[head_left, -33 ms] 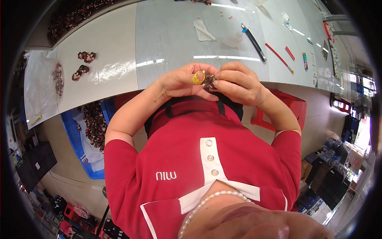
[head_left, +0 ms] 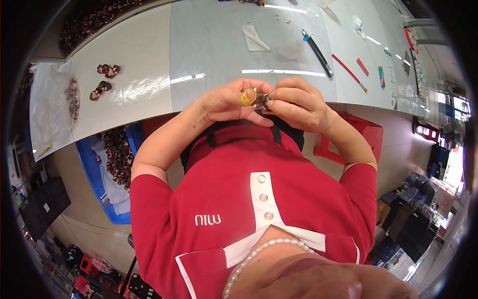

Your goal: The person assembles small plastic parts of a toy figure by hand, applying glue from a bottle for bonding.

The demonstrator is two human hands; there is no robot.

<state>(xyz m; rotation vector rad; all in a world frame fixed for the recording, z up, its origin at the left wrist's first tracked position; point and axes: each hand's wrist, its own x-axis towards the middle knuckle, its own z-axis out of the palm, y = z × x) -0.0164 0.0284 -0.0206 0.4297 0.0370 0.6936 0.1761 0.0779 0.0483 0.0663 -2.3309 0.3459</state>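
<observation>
Both hands meet at the table's front edge, around a small dark brown figurine (head_left: 261, 101) with light bits on it. My left hand (head_left: 231, 102) is closed on it from the left, a yellow band (head_left: 247, 97) wrapped round its thumb. With thumb and fingers pinched, my right hand (head_left: 301, 104) grips the figurine's right side. Fingers hide much of the piece, so its full shape does not show. Similar brown and pink figurines (head_left: 101, 90) lie on the table to the left.
A black-handled craft knife (head_left: 317, 54), white paper (head_left: 255, 40), a red brush (head_left: 350, 73) and a short red stick (head_left: 362, 66) lie on the table (head_left: 209, 55). A blue crate (head_left: 119, 218) of figurines stands below left; a red stool (head_left: 366, 134) is at right.
</observation>
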